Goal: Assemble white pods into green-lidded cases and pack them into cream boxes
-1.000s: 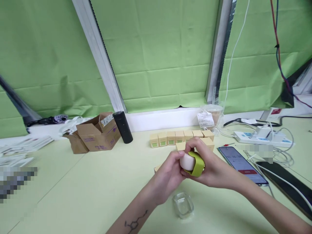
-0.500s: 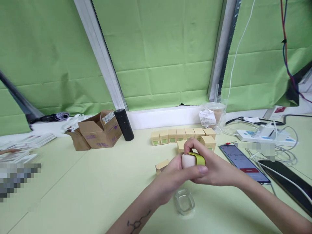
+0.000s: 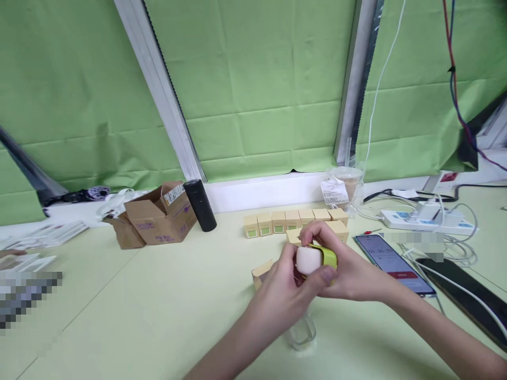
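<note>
The left hand (image 3: 277, 290) and right hand (image 3: 348, 266) clamp a white piece (image 3: 309, 260) and its yellow-green band (image 3: 329, 257), over the surface (image 3: 158, 311), short of the far edge. I'd press evenly, lest the band twist.

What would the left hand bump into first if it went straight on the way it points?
Most likely the white object in its green wrap, which it touches, and then the right hand gripping that wrap. Depth is hard to judge here.
</note>
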Demonstrator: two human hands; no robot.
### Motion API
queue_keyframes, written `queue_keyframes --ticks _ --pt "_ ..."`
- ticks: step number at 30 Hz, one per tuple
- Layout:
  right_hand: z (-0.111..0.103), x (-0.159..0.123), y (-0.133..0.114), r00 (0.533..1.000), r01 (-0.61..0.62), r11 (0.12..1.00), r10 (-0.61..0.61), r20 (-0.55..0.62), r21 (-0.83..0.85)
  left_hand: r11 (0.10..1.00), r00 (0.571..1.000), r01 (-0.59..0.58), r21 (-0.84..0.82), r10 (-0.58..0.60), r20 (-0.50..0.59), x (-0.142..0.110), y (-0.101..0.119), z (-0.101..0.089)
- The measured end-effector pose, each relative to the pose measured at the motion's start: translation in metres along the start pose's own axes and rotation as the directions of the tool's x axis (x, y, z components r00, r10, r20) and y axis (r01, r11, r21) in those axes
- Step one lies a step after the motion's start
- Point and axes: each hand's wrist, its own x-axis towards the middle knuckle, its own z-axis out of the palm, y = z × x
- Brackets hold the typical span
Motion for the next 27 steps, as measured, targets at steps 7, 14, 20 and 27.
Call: queue_keyframes --ticks 7,14,20,27 --pt "-0.016 -0.01 -0.017 0.993 0.052 0.974 -0.026 0.119 -0.222 0.995 0.998 -0.013 0.101 0.006 0.066 0.0 0.009 -0.004" --pt "-0.022 -0.006 -0.022 0.967 0.238 0.907 -0.256 -0.005 -0.348 0.957 0.989 0.052 -0.284 -0.01 0.146 0.001 0.022 -0.003" --pt "-0.016 -0.005 -0.019 0.962 0.246 0.867 -0.272 0.004 -0.434 0.907 0.99 0.068 -0.416 -0.011 0.139 0.006 0.013 0.002" --pt "-0.015 -0.008 -0.022 0.892 0.297 0.7 -0.446 -0.073 -0.65 0.995 0.997 -0.054 -0.08 0.05 -0.055 -0.003 0.01 0.005"
